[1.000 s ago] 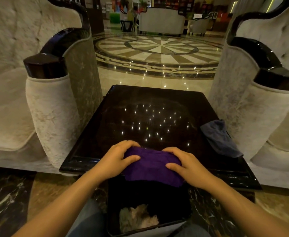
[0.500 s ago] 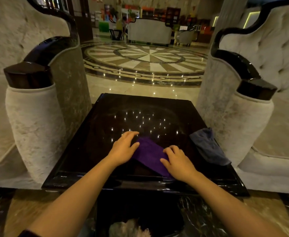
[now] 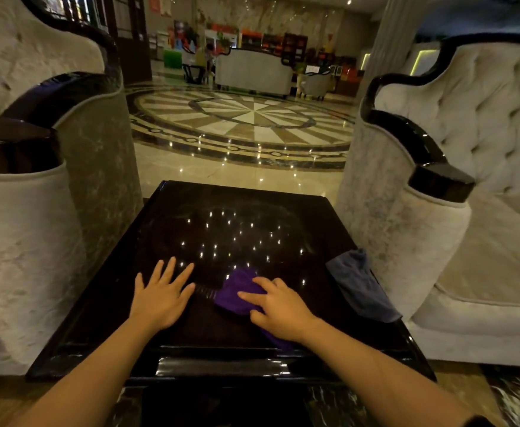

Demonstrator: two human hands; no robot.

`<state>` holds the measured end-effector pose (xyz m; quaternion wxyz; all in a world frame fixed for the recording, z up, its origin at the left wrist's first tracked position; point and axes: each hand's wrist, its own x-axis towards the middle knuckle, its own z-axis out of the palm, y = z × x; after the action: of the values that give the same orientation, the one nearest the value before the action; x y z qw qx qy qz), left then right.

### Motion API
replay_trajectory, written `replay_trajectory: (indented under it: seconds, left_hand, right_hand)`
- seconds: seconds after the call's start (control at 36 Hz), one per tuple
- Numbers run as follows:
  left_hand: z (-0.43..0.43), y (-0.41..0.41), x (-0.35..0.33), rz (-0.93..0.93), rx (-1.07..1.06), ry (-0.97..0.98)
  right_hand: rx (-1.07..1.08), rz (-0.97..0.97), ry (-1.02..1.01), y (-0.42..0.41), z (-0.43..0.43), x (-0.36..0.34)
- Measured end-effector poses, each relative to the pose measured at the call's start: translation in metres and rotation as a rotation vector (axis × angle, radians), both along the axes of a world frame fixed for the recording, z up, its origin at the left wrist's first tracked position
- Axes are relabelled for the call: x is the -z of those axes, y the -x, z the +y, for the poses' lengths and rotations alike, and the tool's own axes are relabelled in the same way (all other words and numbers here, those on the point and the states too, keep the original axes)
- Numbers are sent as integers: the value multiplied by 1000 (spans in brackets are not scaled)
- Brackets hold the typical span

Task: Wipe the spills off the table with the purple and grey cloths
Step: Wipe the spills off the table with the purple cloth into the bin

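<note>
A glossy black table (image 3: 234, 204) stands between two armchairs and mirrors small ceiling lights. The purple cloth (image 3: 235, 289) lies bunched on its near half. My right hand (image 3: 278, 308) presses down on the cloth, covering its near part. My left hand (image 3: 161, 292) lies flat on the bare tabletop to the left of the cloth, fingers spread, holding nothing. The grey cloth (image 3: 360, 285) lies crumpled at the table's right edge, apart from both hands. No spill is visible on the dark surface.
A pale velvet armchair (image 3: 30, 235) with a dark wooden arm cap flanks the table on the left, another armchair (image 3: 406, 226) on the right. Beyond the table lies a polished patterned floor (image 3: 246, 124) with a sofa (image 3: 252, 72) far behind.
My left hand has let go of the purple cloth and now lies flat on the table. The cloth has slid forward from the near edge under my right hand. The view has tilted up.
</note>
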<state>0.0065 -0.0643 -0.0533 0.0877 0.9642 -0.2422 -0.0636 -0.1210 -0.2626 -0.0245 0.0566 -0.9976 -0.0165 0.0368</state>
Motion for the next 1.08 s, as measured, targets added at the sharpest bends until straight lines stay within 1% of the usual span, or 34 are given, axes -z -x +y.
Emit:
replay_trajectory:
  seconds: [0.08, 0.14, 0.25, 0.33, 0.42, 0.47, 0.53, 0.56, 0.64, 0.67, 0.69, 0.92, 1.08]
  left_hand:
    - [-10, -7, -2, 13, 26, -12]
    - [-17, -12, -3, 14, 47, -21]
    - [-27, -19, -3, 46, 75, -30]
    - [-29, -23, 0, 70, 75, -27]
    - [-28, -24, 3, 68, 75, -38]
    - [-28, -24, 3, 67, 70, -40]
    - [-29, -25, 3, 67, 69, -52]
    - [-28, -25, 4, 67, 70, -55]
    - [-28, -25, 3, 67, 67, -66]
    - [-29, -25, 3, 69, 66, -65]
    - [-29, -25, 3, 71, 65, -63]
    - [-29, -25, 2, 67, 56, -57]
    - [-29, -27, 4, 67, 59, -52]
  right_hand:
    - [34, -105, -39, -3, -4, 0]
    - [63, -193, -22, -10, -13, -4]
    - [202, -321, 9, -37, -49, -19]
    - [318, -374, 43, -60, -84, -33]
    - [402, -386, 136, -80, -121, -42]
    - [455, -373, 149, -89, -145, -45]
    - [524, -316, 138, -98, -166, -40]
    - [562, -250, 125, -101, -175, -35]
    - [683, 60, 10, -109, -194, -14]
    - [708, 134, -26, -110, -196, -6]
    - [721, 167, -45, -110, -197, 1]
    - [697, 176, -84, -105, -198, 2]
    - [647, 66, -50, -86, -189, -8]
